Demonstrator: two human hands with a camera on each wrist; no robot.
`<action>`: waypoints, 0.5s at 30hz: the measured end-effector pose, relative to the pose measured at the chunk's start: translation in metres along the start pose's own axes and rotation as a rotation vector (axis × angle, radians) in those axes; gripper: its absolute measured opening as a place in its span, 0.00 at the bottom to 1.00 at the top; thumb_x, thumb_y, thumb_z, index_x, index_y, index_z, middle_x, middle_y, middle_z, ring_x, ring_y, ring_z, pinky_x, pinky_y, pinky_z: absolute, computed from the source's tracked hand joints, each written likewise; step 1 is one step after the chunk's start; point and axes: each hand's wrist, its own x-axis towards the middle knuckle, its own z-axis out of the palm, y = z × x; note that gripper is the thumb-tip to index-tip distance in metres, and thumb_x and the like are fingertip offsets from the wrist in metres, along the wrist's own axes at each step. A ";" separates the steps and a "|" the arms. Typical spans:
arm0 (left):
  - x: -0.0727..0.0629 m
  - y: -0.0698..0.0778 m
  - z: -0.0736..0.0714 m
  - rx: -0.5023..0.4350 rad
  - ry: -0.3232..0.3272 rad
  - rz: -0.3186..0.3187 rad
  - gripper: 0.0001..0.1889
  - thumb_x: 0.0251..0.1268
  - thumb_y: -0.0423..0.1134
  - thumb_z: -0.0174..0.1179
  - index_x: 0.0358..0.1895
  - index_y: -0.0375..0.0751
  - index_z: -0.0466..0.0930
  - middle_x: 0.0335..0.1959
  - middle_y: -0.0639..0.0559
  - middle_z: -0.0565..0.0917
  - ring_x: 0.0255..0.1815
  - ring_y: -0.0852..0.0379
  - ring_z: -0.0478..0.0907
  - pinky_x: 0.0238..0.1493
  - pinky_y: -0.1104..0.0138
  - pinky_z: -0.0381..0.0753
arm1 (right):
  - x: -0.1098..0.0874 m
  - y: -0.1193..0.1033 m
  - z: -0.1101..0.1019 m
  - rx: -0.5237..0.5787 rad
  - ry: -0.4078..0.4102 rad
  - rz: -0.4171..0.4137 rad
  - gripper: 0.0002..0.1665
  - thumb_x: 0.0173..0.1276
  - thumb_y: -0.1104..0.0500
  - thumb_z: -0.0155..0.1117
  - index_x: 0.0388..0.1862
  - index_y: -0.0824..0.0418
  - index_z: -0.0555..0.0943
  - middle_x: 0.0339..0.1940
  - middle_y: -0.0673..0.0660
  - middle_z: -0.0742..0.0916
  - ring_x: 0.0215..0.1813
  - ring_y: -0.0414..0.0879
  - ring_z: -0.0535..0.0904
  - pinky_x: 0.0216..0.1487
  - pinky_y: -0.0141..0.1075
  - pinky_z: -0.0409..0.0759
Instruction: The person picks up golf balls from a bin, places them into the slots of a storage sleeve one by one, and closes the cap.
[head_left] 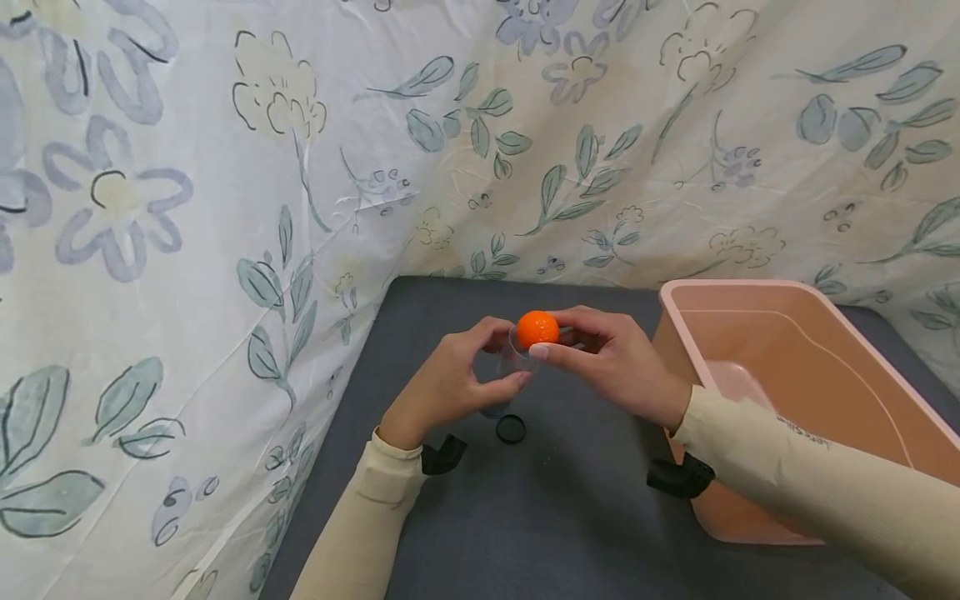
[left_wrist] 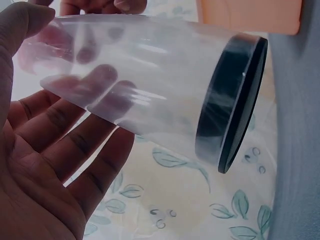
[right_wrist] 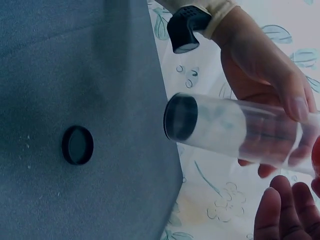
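Observation:
In the head view, my left hand (head_left: 450,383) grips a clear plastic tube (left_wrist: 165,65) between thumb and fingers, its mouth tipped up. A black cap (left_wrist: 232,102) closes the tube's lower end. My right hand (head_left: 622,358) pinches a bright orange ball (head_left: 537,331) between thumb and fingers, right at the tube's mouth. Whether the ball touches the rim I cannot tell. Below the hands, a loose black cap (right_wrist: 77,145) lies on the dark table. Only a sliver of the ball shows at the right edge of the right wrist view.
A pink plastic bin (head_left: 750,333) stands on the right of the dark grey table (head_left: 555,517), beside and beneath my right forearm. Floral fabric (head_left: 300,167) hangs behind the table and along its left side. Each wrist wears a small black camera.

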 end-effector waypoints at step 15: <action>0.004 0.000 0.004 0.047 0.023 -0.012 0.21 0.67 0.45 0.70 0.60 0.46 0.76 0.45 0.56 0.85 0.46 0.62 0.80 0.49 0.66 0.84 | 0.002 0.008 -0.001 0.037 -0.067 -0.011 0.28 0.71 0.54 0.72 0.69 0.52 0.81 0.61 0.54 0.87 0.48 0.42 0.88 0.46 0.34 0.86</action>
